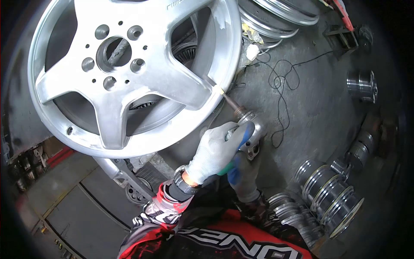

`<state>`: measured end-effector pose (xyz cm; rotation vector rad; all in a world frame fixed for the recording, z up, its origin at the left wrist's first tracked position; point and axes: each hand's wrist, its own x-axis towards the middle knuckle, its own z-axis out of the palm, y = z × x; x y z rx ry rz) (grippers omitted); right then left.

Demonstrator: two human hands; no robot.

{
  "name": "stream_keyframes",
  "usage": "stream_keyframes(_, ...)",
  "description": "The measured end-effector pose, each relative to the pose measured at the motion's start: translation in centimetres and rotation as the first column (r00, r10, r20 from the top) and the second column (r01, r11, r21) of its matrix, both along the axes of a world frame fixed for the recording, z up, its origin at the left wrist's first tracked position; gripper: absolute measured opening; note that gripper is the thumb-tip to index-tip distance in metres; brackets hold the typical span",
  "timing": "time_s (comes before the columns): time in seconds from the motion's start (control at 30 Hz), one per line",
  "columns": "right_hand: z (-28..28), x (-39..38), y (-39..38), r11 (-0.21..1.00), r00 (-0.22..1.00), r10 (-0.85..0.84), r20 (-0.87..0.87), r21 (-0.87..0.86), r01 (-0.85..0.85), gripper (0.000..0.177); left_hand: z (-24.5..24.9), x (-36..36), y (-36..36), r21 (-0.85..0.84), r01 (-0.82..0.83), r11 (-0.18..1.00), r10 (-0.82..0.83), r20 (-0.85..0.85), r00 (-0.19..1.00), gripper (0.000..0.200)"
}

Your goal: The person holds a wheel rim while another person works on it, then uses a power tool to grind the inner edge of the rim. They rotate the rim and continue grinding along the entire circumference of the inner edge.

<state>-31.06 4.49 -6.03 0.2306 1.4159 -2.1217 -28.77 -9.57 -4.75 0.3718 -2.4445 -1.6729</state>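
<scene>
A large silver alloy wheel with thick spokes fills the upper left. My left hand, in a white glove with blue on it, is closed around the body of a die grinder with a metal housing. The grinder's thin shaft points up and left, and its pale tip meets the wheel near a spoke end by the rim. Below and behind, my right hand, also gloved, is wrapped about the lower part of the tool. Its fingers are partly hidden by the left hand and by shadow.
Several shiny rims stand stacked at the lower right, and more rims lie at the top. A black cord loops over the grey floor. A single metal rim lies at the right. A metal stand shows beneath the wheel.
</scene>
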Motion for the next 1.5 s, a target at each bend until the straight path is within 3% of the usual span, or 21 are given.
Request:
stream_keyframes(0.07,-0.1,0.0,0.0,0.999,0.999,-0.022,0.037,-0.027,0.023,0.098,0.4,-0.2,-0.2,-0.196,0.082,0.977,-0.079,0.019,0.997,0.055)
stream_keyframes(0.17,0.5,-0.5,-0.3,0.99,0.999,-0.02,0.05,-0.135,0.026,0.095,0.0,-0.7,-0.5,-0.266,0.084,0.96,-0.099,-0.043,0.994,0.052)
stream_keyframes(0.23,0.5,-0.6,-0.5,1.0,0.999,-0.016,-0.034,0.009,0.017,0.092,-0.9,-0.9,-0.8,-0.239,0.077,0.968,-0.101,-0.088,0.991,0.05)
stream_keyframes(0.37,1.2,-0.6,-1.0,0.996,0.999,0.002,-0.041,0.086,0.002,0.091,-1.5,-0.7,-1.2,-0.141,0.075,0.987,-0.1,-0.182,0.978,0.046)
stream_keyframes(0.43,0.8,-0.1,-0.9,0.992,0.998,0.033,-0.055,0.126,-0.026,0.089,-1.3,-0.1,-1.2,-0.076,0.094,0.993,-0.104,-0.137,0.985,0.039)
stream_keyframes(0.5,0.8,0.2,-0.6,0.992,0.998,0.042,-0.053,0.118,-0.035,0.089,-0.7,0.3,-1.0,-0.01,0.109,0.994,-0.11,-0.093,0.99,0.036)
stream_keyframes(0.57,0.8,0.7,-0.6,0.993,0.997,0.051,-0.051,0.108,-0.045,0.089,0.5,0.3,-0.8,-0.075,0.094,0.993,-0.092,0.033,0.995,0.035)
stream_keyframes(0.63,0.5,1.3,-0.9,0.991,0.994,-0.065,0.09,-0.108,0.075,0.09,0.4,0.4,-0.8,-0.133,0.113,0.985,-0.109,0.039,0.993,0.036)
stream_keyframes(0.7,0.1,1.5,-0.7,0.994,0.993,-0.056,0.103,-0.089,0.066,0.091,0.1,0.3,-0.8,-0.19,0.129,0.973,-0.122,0.046,0.991,0.045)
stream_keyframes(0.77,-0.2,1.5,-0.6,0.996,0.992,-0.045,0.118,-0.072,0.053,0.091,-0.2,-0.1,-1.0,-0.092,0.12,0.988,-0.116,0.052,0.992,0.046)
stream_keyframes(0.87,-1.0,1.8,-0.3,1.0,0.996,-0.024,0.08,-0.014,0.026,0.093,-0.7,-0.2,-1.5,-0.149,0.123,0.981,-0.133,-0.059,0.989,0.045)
stream_keyframes(0.93,-1.7,2.3,-0.2,0.964,0.954,0.131,-0.27,0.259,-0.059,0.093,-1.1,0.3,-1.6,-0.15,0.116,0.982,-0.128,-0.077,0.989,0.036)
stream_keyframes(1.0,-1.3,2.5,0.1,0.953,0.944,0.177,-0.278,0.288,-0.094,0.093,-0.8,0.7,-1.5,-0.152,0.106,0.983,-0.122,-0.095,0.988,0.035)
stream_keyframes(1.07,-1.0,2.7,0.0,0.939,0.933,0.223,-0.282,0.319,-0.129,0.093,0.4,1.0,-1.2,0.068,0.076,0.995,-0.086,0.162,0.983,0.043)
stream_keyframes(1.13,-0.9,3.0,-0.4,0.998,0.997,-0.025,0.071,-0.053,0.029,0.092,1.3,0.8,-1.2,-0.045,0.116,0.992,-0.106,0.176,0.979,0.043)
stream_keyframes(1.2,-1.5,3.2,-0.1,0.999,0.999,0.013,-0.033,0.049,-0.011,0.093,1.5,0.7,-1.2,-0.159,0.156,0.975,-0.125,0.192,0.974,0.043)
stream_keyframes(1.27,-1.8,3.3,0.1,0.987,0.989,0.062,-0.131,0.154,-0.042,0.093,1.0,0.5,-1.3,-0.287,0.181,0.941,-0.162,0.089,0.983,0.043)
stream_keyframes(1.3,-1.8,3.1,0.0,0.987,0.985,0.065,-0.161,0.154,-0.04,0.093,0.9,0.3,-1.3,-0.287,0.181,0.941,-0.162,0.089,0.983,0.043)
stream_keyframes(1.37,-1.8,2.9,-0.2,0.987,0.98,0.067,-0.189,0.157,-0.037,0.093,0.7,0.2,-1.3,-0.017,0.116,0.993,-0.114,0.11,0.987,0.042)
stream_keyframes(1.43,-1.9,3.0,-0.8,0.997,0.995,-0.023,-0.092,0.076,0.03,0.094,-0.3,0.6,-1.5,-0.096,0.127,0.987,-0.124,0.045,0.991,0.041)
stream_keyframes(1.5,-1.3,3.6,-0.2,0.989,0.997,0.021,-0.079,0.149,-0.009,0.094,-0.2,0.8,-1.8,-0.175,0.133,0.976,-0.138,-0.019,0.99,0.041)
